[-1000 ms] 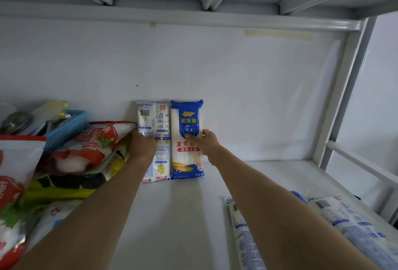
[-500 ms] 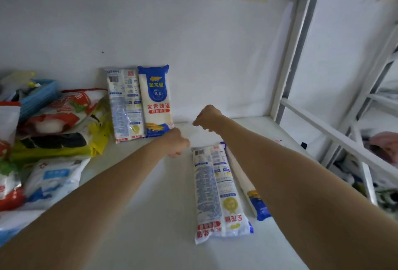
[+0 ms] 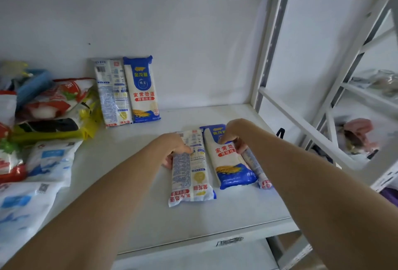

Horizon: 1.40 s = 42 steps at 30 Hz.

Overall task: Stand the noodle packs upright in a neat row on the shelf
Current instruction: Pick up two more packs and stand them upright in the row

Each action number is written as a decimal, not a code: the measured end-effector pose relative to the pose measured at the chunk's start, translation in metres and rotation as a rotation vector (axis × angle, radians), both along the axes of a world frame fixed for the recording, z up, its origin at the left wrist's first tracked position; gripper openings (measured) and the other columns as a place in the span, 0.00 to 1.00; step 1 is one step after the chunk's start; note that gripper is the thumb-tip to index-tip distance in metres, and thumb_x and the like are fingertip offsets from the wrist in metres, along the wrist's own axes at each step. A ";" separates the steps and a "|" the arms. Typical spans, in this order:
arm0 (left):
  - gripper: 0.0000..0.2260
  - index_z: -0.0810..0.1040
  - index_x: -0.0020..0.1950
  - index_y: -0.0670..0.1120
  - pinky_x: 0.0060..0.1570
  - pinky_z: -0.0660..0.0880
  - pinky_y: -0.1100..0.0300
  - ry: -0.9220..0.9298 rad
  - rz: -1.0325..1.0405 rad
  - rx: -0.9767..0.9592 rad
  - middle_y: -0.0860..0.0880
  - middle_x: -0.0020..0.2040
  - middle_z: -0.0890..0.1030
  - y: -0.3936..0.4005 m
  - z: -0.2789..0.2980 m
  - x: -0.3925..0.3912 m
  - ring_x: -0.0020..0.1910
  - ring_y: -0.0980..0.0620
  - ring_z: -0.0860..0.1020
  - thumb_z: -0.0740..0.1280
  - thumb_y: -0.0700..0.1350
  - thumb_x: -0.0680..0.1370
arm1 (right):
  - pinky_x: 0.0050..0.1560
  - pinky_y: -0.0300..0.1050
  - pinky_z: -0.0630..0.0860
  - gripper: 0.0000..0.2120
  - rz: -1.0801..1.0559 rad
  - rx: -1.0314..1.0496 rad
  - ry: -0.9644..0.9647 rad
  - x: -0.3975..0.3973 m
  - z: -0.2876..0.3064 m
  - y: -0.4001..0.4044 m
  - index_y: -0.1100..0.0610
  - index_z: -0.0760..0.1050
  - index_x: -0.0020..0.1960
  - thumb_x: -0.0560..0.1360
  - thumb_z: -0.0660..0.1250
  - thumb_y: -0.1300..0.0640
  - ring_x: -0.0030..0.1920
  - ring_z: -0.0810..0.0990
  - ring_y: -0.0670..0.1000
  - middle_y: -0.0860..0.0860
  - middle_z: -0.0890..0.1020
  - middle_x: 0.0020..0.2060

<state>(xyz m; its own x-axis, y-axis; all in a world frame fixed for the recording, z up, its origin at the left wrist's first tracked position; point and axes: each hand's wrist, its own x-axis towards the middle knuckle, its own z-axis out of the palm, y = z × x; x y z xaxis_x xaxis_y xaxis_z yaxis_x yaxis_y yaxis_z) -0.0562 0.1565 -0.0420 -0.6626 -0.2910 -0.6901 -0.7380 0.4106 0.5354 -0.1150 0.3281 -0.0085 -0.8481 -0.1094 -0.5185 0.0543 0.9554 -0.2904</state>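
Two noodle packs stand upright against the white back wall: one shows its printed back (image 3: 113, 93), the other its blue front (image 3: 142, 89). Three more lie flat on the white shelf (image 3: 133, 194). My left hand (image 3: 175, 148) grips the upper left edge of the flat pack lying back side up (image 3: 190, 174). My right hand (image 3: 233, 135) closes over the top of the blue-fronted flat pack (image 3: 231, 166). A third pack (image 3: 257, 169) lies partly hidden under my right forearm.
Snack bags, red, yellow and blue-white, are piled at the shelf's left (image 3: 49, 114). A white upright post (image 3: 267, 54) bounds the shelf on the right, with a diagonal brace (image 3: 305, 131). Beyond it stands another rack holding a jar (image 3: 385, 80).
Both hands left the two standing packs and came down toward me. They now grip two flat packs. The view tilted down and right.
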 end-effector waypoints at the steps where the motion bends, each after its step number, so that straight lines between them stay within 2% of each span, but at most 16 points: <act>1: 0.25 0.70 0.64 0.38 0.56 0.80 0.47 0.026 0.015 0.012 0.39 0.58 0.82 -0.003 0.001 -0.007 0.55 0.43 0.83 0.74 0.47 0.72 | 0.65 0.52 0.74 0.26 0.010 0.014 -0.036 -0.001 0.006 -0.004 0.62 0.66 0.68 0.76 0.67 0.51 0.59 0.81 0.58 0.60 0.80 0.61; 2: 0.25 0.71 0.63 0.39 0.57 0.79 0.46 0.039 0.035 0.025 0.39 0.57 0.82 -0.002 -0.001 -0.009 0.54 0.43 0.83 0.75 0.46 0.72 | 0.62 0.48 0.75 0.24 0.012 0.021 -0.057 -0.001 0.005 -0.007 0.61 0.66 0.67 0.77 0.66 0.49 0.57 0.81 0.56 0.58 0.80 0.60; 5: 0.21 0.72 0.61 0.39 0.60 0.78 0.47 0.204 0.079 0.075 0.41 0.58 0.83 -0.035 -0.007 -0.081 0.57 0.44 0.83 0.74 0.45 0.73 | 0.39 0.40 0.70 0.19 0.019 -0.041 0.093 -0.074 -0.001 -0.045 0.60 0.70 0.61 0.78 0.62 0.47 0.47 0.75 0.52 0.55 0.78 0.51; 9: 0.21 0.73 0.61 0.40 0.60 0.78 0.48 0.246 0.076 0.142 0.40 0.57 0.83 -0.033 -0.008 -0.081 0.55 0.44 0.83 0.75 0.44 0.72 | 0.23 0.37 0.70 0.15 -0.094 -0.252 0.076 -0.081 -0.009 -0.042 0.60 0.67 0.37 0.76 0.67 0.54 0.30 0.68 0.49 0.54 0.74 0.38; 12: 0.21 0.74 0.59 0.39 0.49 0.82 0.48 0.339 0.112 0.178 0.40 0.52 0.83 -0.035 -0.012 -0.081 0.45 0.44 0.84 0.77 0.41 0.69 | 0.32 0.41 0.67 0.17 -0.163 -0.249 0.052 -0.088 -0.017 -0.042 0.61 0.69 0.47 0.74 0.69 0.48 0.31 0.69 0.50 0.55 0.76 0.46; 15: 0.26 0.76 0.60 0.37 0.36 0.80 0.53 0.438 0.176 0.209 0.39 0.50 0.84 -0.038 -0.016 -0.081 0.39 0.45 0.83 0.79 0.41 0.66 | 0.45 0.43 0.78 0.23 -0.232 -0.398 0.121 -0.090 -0.024 -0.045 0.61 0.70 0.58 0.71 0.72 0.48 0.41 0.81 0.52 0.54 0.82 0.50; 16: 0.25 0.76 0.60 0.38 0.36 0.80 0.54 0.466 0.200 0.228 0.39 0.51 0.84 -0.038 -0.017 -0.082 0.39 0.44 0.84 0.79 0.42 0.66 | 0.47 0.45 0.79 0.24 -0.254 -0.449 0.152 -0.091 -0.026 -0.046 0.61 0.70 0.59 0.71 0.73 0.48 0.44 0.83 0.53 0.55 0.83 0.51; 20: 0.25 0.75 0.59 0.36 0.40 0.78 0.56 0.601 0.282 0.230 0.43 0.48 0.83 -0.043 -0.012 -0.087 0.47 0.45 0.83 0.78 0.46 0.68 | 0.29 0.40 0.71 0.17 -0.351 -0.700 0.241 -0.093 -0.027 -0.045 0.60 0.72 0.52 0.72 0.73 0.51 0.31 0.78 0.48 0.53 0.81 0.39; 23: 0.15 0.74 0.52 0.39 0.45 0.72 0.58 0.739 0.288 0.210 0.47 0.42 0.79 -0.045 -0.002 -0.089 0.46 0.48 0.77 0.74 0.45 0.73 | 0.31 0.41 0.75 0.12 -0.381 -0.887 0.313 -0.097 -0.023 -0.050 0.60 0.75 0.48 0.72 0.72 0.52 0.31 0.79 0.48 0.52 0.82 0.35; 26: 0.15 0.79 0.54 0.39 0.46 0.74 0.56 0.866 0.321 0.204 0.44 0.50 0.83 -0.052 0.001 -0.094 0.47 0.46 0.81 0.75 0.46 0.72 | 0.32 0.41 0.75 0.08 -0.362 -1.003 0.387 -0.100 -0.021 -0.056 0.58 0.76 0.45 0.74 0.70 0.54 0.31 0.79 0.47 0.51 0.81 0.35; 29: 0.14 0.78 0.49 0.42 0.51 0.79 0.52 0.939 0.376 0.157 0.44 0.50 0.84 -0.056 -0.001 -0.099 0.50 0.43 0.83 0.75 0.49 0.71 | 0.32 0.40 0.75 0.07 -0.359 -1.080 0.436 -0.101 -0.023 -0.061 0.57 0.76 0.49 0.75 0.68 0.55 0.32 0.79 0.47 0.50 0.81 0.35; 31: 0.15 0.78 0.51 0.42 0.51 0.80 0.51 0.966 0.404 0.142 0.45 0.50 0.84 -0.057 -0.001 -0.100 0.49 0.43 0.83 0.75 0.49 0.71 | 0.34 0.41 0.75 0.07 -0.367 -1.108 0.454 -0.101 -0.027 -0.064 0.56 0.76 0.51 0.75 0.68 0.55 0.33 0.79 0.47 0.50 0.81 0.36; 34: 0.14 0.78 0.53 0.44 0.42 0.77 0.56 1.007 0.439 0.154 0.46 0.50 0.83 -0.057 0.001 -0.104 0.44 0.47 0.82 0.74 0.48 0.72 | 0.41 0.46 0.79 0.07 -0.359 -1.113 0.483 -0.105 -0.030 -0.064 0.55 0.76 0.51 0.75 0.68 0.53 0.38 0.81 0.51 0.51 0.82 0.40; 37: 0.18 0.78 0.57 0.43 0.46 0.80 0.53 1.037 0.473 0.115 0.46 0.52 0.84 -0.064 0.004 -0.121 0.48 0.45 0.83 0.73 0.51 0.72 | 0.51 0.54 0.81 0.05 -0.337 -1.112 0.519 -0.124 -0.029 -0.065 0.53 0.75 0.49 0.75 0.68 0.53 0.45 0.83 0.56 0.54 0.83 0.44; 40: 0.21 0.78 0.59 0.42 0.51 0.80 0.49 1.083 0.507 0.061 0.45 0.54 0.84 -0.073 0.010 -0.139 0.52 0.44 0.83 0.72 0.54 0.72 | 0.49 0.53 0.80 0.05 -0.333 -1.112 0.520 -0.140 -0.028 -0.066 0.50 0.74 0.42 0.75 0.67 0.53 0.42 0.82 0.54 0.52 0.82 0.42; 42: 0.21 0.78 0.59 0.42 0.48 0.78 0.53 1.088 0.512 0.045 0.46 0.54 0.83 -0.078 0.010 -0.147 0.51 0.45 0.82 0.72 0.53 0.72 | 0.46 0.51 0.80 0.06 -0.335 -1.116 0.514 -0.147 -0.031 -0.067 0.48 0.74 0.40 0.75 0.68 0.53 0.40 0.82 0.53 0.51 0.82 0.40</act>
<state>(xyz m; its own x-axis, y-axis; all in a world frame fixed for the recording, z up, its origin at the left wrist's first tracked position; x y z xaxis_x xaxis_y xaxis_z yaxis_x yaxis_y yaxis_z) -0.2028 0.0789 -0.0322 -0.7184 -0.6808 0.1427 0.0377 0.1667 0.9853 -0.2621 0.2606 -0.0390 -0.9936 -0.0148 0.1117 -0.1127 0.1407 -0.9836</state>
